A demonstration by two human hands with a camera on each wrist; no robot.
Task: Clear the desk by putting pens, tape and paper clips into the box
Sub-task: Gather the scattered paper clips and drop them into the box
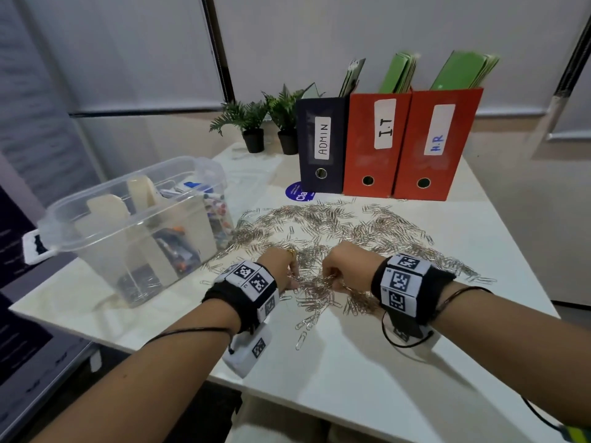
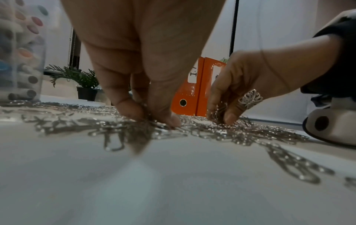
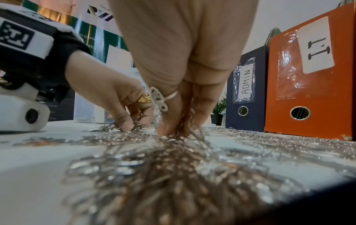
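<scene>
Silver paper clips [image 1: 335, 225] lie scattered across the white desk [image 1: 351, 362], heaped thickest between my hands. My left hand [image 1: 284, 270] is down on the heap and pinches a bunch of clips [image 2: 148, 121] between thumb and fingers. A little to its right, my right hand [image 1: 339, 271] also curls its fingers round a bunch of clips [image 3: 177, 129]. The clear plastic box [image 1: 134, 225] stands at the left of the desk, open, with tape rolls, pens and some clips inside.
Behind the clips stand a dark "ADMIN" file box [image 1: 321, 145] and two orange ones marked "I.T" [image 1: 374, 145] and "H.R" [image 1: 435, 148]. Two small potted plants [image 1: 252, 123] are at the back. A blue round sticker [image 1: 297, 191] lies by the ADMIN box.
</scene>
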